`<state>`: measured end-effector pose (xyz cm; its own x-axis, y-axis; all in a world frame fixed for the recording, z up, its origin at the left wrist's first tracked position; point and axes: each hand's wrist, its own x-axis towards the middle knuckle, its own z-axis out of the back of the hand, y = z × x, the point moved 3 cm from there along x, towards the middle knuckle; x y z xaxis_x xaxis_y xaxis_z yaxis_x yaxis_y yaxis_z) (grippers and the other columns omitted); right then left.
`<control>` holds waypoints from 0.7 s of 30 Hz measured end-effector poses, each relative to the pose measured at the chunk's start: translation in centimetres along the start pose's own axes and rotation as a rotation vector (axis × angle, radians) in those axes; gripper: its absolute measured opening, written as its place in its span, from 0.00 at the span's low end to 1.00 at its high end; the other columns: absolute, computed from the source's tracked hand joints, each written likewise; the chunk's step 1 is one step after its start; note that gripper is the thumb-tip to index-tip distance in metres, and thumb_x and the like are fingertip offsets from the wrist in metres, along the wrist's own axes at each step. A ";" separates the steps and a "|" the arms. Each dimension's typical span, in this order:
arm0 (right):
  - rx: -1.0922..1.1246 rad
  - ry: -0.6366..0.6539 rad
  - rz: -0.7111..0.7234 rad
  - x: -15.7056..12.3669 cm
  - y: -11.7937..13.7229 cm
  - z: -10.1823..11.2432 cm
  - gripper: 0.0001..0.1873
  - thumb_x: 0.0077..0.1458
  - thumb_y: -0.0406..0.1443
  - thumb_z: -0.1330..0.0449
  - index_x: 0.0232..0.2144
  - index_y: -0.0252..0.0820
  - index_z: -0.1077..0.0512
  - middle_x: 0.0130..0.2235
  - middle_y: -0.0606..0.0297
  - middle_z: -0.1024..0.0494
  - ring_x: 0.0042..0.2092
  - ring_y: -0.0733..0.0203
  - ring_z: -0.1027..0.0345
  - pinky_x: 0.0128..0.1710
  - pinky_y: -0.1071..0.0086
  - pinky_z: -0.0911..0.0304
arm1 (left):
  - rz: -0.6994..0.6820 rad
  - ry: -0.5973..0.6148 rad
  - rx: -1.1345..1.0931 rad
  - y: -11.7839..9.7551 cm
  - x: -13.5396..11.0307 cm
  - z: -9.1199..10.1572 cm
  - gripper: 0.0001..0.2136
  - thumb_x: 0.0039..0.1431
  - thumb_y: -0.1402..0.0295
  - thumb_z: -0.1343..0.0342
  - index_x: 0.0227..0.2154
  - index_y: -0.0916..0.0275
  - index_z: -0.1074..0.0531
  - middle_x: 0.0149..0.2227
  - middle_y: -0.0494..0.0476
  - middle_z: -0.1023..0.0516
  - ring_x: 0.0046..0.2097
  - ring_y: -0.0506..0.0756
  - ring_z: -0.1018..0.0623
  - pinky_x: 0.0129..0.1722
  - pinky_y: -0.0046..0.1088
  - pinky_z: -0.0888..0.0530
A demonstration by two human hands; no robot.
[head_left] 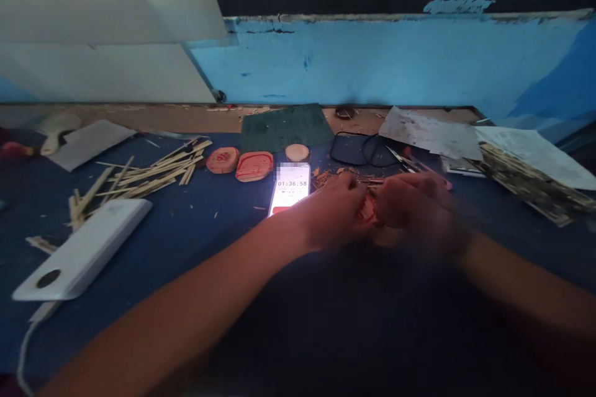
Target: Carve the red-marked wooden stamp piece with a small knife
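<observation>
My left hand is closed around a small reddish piece, which looks like a carved wood slice. Close against it, my right hand is curled into a fist and blurred by motion. What its fingers grip is hidden. Brown shavings lie just beyond both hands. A lit phone showing a timer lies left of my left hand, partly covered by the forearm. Further left are two red-marked wood slices, one round and one squarish, and a plain round slice.
Thin wooden sticks lie heaped at left, behind a white power bank with a cable. A dark green sheet and a black cord lie at the back. Scissors, papers and a bundle of sticks are at right.
</observation>
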<state>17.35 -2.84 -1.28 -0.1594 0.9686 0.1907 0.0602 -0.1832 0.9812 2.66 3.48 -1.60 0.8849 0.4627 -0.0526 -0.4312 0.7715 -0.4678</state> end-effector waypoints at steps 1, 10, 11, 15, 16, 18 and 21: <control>-0.011 0.013 -0.005 0.0 0.0 -0.1 0.28 0.71 0.45 0.41 0.18 0.43 0.37 0.19 0.71 0.40 0.20 0.67 0.49 0.19 0.68 0.55 | -0.002 -0.001 -0.005 0.0 0.0 0.0 0.20 0.67 0.54 0.44 0.52 0.64 0.25 0.54 0.67 0.30 0.53 0.63 0.25 0.57 0.44 0.25; 0.044 -0.025 -0.008 0.4 -0.2 -0.1 0.28 0.69 0.44 0.39 0.17 0.43 0.35 0.18 0.71 0.41 0.20 0.67 0.50 0.20 0.67 0.54 | -0.001 0.007 -0.013 0.3 0.0 -0.2 0.20 0.68 0.54 0.45 0.54 0.63 0.25 0.55 0.67 0.29 0.55 0.64 0.26 0.59 0.45 0.26; 0.048 -0.001 -0.016 0.5 -0.4 -0.1 0.28 0.70 0.43 0.40 0.17 0.42 0.35 0.19 0.71 0.40 0.21 0.67 0.49 0.20 0.68 0.53 | -0.008 0.003 -0.020 0.2 -0.1 -0.2 0.20 0.68 0.54 0.45 0.54 0.62 0.25 0.54 0.67 0.29 0.55 0.64 0.26 0.59 0.45 0.26; 0.162 -0.013 -0.070 1.2 -1.3 0.5 0.27 0.69 0.44 0.38 0.19 0.43 0.38 0.19 0.74 0.43 0.20 0.69 0.52 0.20 0.70 0.53 | -0.020 -0.024 -0.021 0.0 -0.3 -0.2 0.25 0.69 0.53 0.46 0.61 0.65 0.29 0.57 0.69 0.30 0.57 0.65 0.26 0.60 0.45 0.27; 0.182 -0.038 -0.090 1.3 -1.4 0.7 0.27 0.68 0.45 0.37 0.20 0.43 0.39 0.19 0.75 0.44 0.20 0.69 0.53 0.19 0.70 0.54 | -0.010 -0.027 -0.008 0.0 -0.3 -0.2 0.26 0.69 0.52 0.47 0.61 0.66 0.30 0.57 0.70 0.30 0.57 0.65 0.26 0.60 0.46 0.27; 0.152 -0.077 -0.108 1.7 -1.2 1.2 0.26 0.66 0.47 0.36 0.21 0.44 0.40 0.18 0.76 0.44 0.19 0.69 0.53 0.18 0.71 0.54 | 0.002 -0.031 0.034 0.1 -0.4 -0.3 0.26 0.70 0.50 0.49 0.59 0.66 0.28 0.57 0.70 0.29 0.57 0.66 0.26 0.60 0.47 0.28; -0.130 -0.114 -0.049 1.9 -0.5 2.1 0.25 0.67 0.48 0.37 0.22 0.44 0.35 0.19 0.71 0.34 0.20 0.67 0.43 0.19 0.71 0.47 | -0.050 -0.030 0.095 0.7 -0.6 -0.6 0.28 0.66 0.46 0.45 0.57 0.65 0.28 0.57 0.69 0.28 0.57 0.68 0.26 0.59 0.49 0.28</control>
<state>19.05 -0.54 -1.46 -0.0456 0.9884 0.1450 -0.0741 -0.1480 0.9862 1.97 3.50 -2.44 0.9008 0.4342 -0.0045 -0.4026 0.8312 -0.3834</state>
